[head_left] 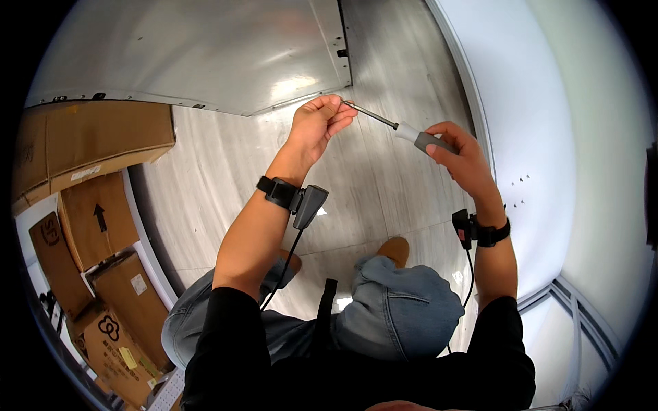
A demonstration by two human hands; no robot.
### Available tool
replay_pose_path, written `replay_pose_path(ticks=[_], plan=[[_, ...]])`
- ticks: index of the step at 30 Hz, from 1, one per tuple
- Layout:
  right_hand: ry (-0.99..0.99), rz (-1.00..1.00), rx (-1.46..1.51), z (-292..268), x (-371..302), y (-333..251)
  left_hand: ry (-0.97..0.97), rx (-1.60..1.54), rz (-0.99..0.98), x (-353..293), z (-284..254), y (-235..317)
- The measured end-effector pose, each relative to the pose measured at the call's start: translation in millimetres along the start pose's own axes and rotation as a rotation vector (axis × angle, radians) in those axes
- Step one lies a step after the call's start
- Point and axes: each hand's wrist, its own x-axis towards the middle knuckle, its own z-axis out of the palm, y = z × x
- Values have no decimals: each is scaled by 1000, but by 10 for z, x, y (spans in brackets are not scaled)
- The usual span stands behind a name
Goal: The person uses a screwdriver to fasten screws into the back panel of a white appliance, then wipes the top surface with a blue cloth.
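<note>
While the right hand (469, 161) grips a screwdriver (407, 132) above the floor (370, 192), the left hand (319, 125) pinches its tip, seemingly steadying it; the next move likely calls for careful alignment.

At my left I record a black arrow (99, 218) on one carton (120, 236), a black three-looped emblem (108, 327) on a lower carton (110, 366), and a white label (139, 284), too small for me to read, on the brown box (127, 312) between.
</note>
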Motion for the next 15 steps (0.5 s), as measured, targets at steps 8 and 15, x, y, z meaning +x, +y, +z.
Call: replay_pose_path(ticks=[8, 15], plan=[[93, -28, -336, -134, -154, -436, -82, -76, -23, 46, 160, 51], [142, -29, -450, -257, -211, -648, -179, -154, -67, 199, 302, 53]])
